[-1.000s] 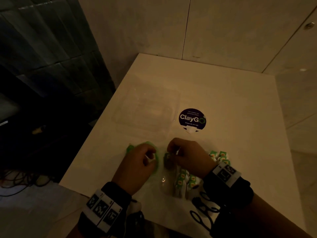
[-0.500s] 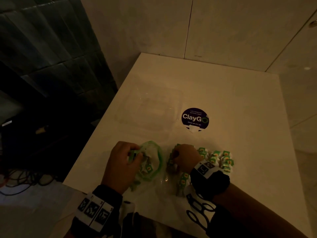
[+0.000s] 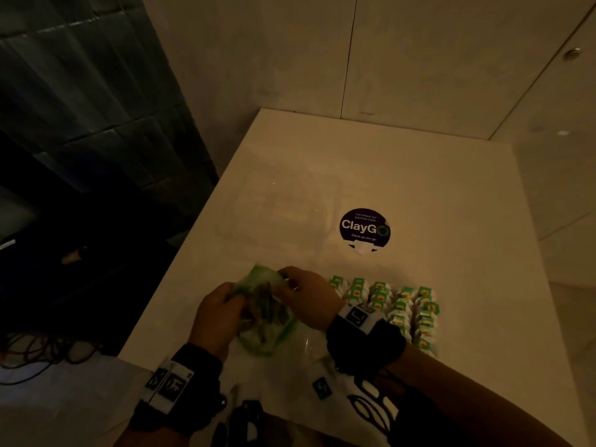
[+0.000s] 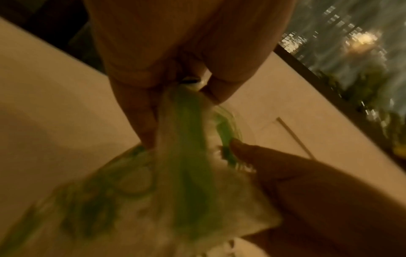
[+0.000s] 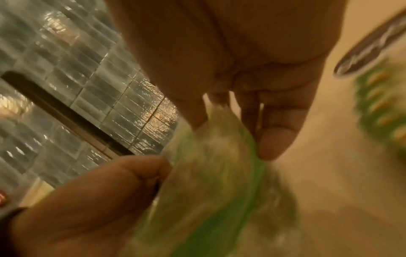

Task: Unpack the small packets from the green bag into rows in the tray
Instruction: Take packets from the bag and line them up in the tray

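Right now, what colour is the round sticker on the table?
Dark purple sticker with white lettering; head view.

— What stood on the white table (image 3: 451,204)?

— A clear plastic tray (image 3: 277,217) sat beside a round dark "ClayGo" sticker (image 3: 364,228). Nearer the front edge, small green packets (image 3: 396,304) lay in rows, the green bag (image 3: 264,314) just left of them.

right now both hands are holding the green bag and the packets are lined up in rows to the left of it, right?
Not quite: the head view shows the packets in rows to the right of the green bag. The left hand and right hand do both hold it.
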The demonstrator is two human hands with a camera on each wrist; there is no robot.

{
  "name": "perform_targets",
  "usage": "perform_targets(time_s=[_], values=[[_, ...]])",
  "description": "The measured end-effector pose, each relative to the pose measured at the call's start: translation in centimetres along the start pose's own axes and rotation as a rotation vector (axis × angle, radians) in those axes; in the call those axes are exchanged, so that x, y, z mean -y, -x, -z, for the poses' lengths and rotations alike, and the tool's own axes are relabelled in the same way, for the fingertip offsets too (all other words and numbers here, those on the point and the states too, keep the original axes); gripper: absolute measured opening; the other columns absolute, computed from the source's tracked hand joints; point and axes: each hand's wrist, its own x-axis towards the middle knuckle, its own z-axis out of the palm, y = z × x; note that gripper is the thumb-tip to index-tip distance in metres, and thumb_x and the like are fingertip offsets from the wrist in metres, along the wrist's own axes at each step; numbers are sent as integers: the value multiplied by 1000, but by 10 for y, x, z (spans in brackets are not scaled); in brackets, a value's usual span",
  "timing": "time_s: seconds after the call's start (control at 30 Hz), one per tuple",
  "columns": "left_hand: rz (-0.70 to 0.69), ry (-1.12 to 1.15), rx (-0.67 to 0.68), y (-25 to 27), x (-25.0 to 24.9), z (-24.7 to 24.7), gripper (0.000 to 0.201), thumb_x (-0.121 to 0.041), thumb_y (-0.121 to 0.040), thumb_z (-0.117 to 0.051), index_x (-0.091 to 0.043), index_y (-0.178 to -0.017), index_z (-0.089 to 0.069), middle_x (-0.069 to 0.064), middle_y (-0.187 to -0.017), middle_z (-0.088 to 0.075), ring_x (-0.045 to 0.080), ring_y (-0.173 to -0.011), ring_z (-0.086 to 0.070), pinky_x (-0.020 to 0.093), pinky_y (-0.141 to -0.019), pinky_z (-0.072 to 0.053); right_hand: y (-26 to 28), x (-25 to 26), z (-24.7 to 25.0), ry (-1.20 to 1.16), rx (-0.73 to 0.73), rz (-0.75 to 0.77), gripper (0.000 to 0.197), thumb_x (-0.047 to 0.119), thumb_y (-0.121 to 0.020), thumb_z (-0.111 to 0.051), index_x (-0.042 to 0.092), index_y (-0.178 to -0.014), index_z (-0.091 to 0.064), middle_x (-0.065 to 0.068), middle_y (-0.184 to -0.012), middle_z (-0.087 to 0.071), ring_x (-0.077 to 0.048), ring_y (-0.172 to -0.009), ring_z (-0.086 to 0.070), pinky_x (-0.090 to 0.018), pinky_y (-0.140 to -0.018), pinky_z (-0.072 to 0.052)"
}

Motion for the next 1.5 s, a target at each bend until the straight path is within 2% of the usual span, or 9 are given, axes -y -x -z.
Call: perform_targets(time_s=[0.17, 0.37, 0.57, 0.67, 0.87, 1.03, 1.13, 1.3, 1.5], values=[[45, 185, 101, 1, -3, 17, 14, -13, -94, -49, -9, -89, -61, 12, -84, -64, 29, -82, -60, 41, -73, -52, -6, 15, -16, -802, 99, -284, 26, 25, -94, -54, 4, -96, -68, -15, -94, -64, -27, -83, -63, -32, -59, -55], [123, 348, 48, -6, 0, 26, 28, -24, -95, -48, -8, -91, -71, 10, -82, -73, 31, -76, -68, 36, -64, -56, -9, 10, -29, -1322, 319, -400, 31, 19, -96, -45, -3, -112, -60, -11, -81, -63, -26, -75, -59, -41, -91, -47], [323, 643, 246, -17, -15, 46, 25, -22, -85, -48, -5, -79, -65, 18, -91, -59, 36, -78, -58, 42, -71, -58, -13, 1, -32, -490, 185, -72, 38, 43, -92, -55, 9, -78, -66, -7, -76, -60, -15, -68, -54, -28, -71, -44], [302, 589, 302, -12, -18, 42, 34, -25, -90, -44, -4, -102, -67, 19, -98, -68, 35, -79, -66, 42, -69, -57, -14, 3, -20, -72, 130, 137, 35, 52, -88, -55, 22, -105, -52, -2, -78, -60, -13, -63, -52, -29, -63, -43], [116, -8, 172, -18, -18, 34, 36, -32, -88, -60, -4, -67, -67, 9, -57, -62, 26, -61, -61, 38, -69, -51, -16, 1, -27, 387, -61, 480, 35, 42, -97, -43, 20, -122, -53, -6, -109, -51, -23, -94, -52, -35, -78, -46], [-195, -211, 94, -12, -15, 27, 29, -23, -86, -66, -6, -67, -49, -6, -53, -47, 5, -49, -46, 26, -54, -43, -27, 12, -19, 184, -73, 310, 26, 20, -100, -41, 4, -96, -61, -10, -92, -53, -27, -88, -52, -29, -74, -34], [-238, -296, 32, -13, -2, 26, 41, -18, -75, -77, -18, -105, -48, -7, -93, -52, 6, -79, -56, 11, -56, -47, -32, 9, -15, -144, -108, 136, 22, 19, -98, -43, 7, -87, -58, -9, -88, -50, -33, -83, -59, -41, -67, -55], [-322, -618, -324, -20, 16, 37, 73, -22, -67, -83, -10, -127, -42, 14, -123, -39, 30, -106, -42, 40, -81, -43, -36, 9, -6, -943, -30, -147, 23, 10, -98, -44, 7, -76, -50, -18, -83, -50, -27, -69, -63, -40, -57, -58], [89, 195, -124, -33, 15, 42, 3, -4, -91, -55, -4, -89, -59, 16, -89, -62, 38, -90, -60, 35, -63, -51, -38, 0, -4, -1005, 18, -280, 26, 14, -98, -43, 12, -72, -45, -8, -67, -38, -21, -55, -45, -30, -52, -42]])
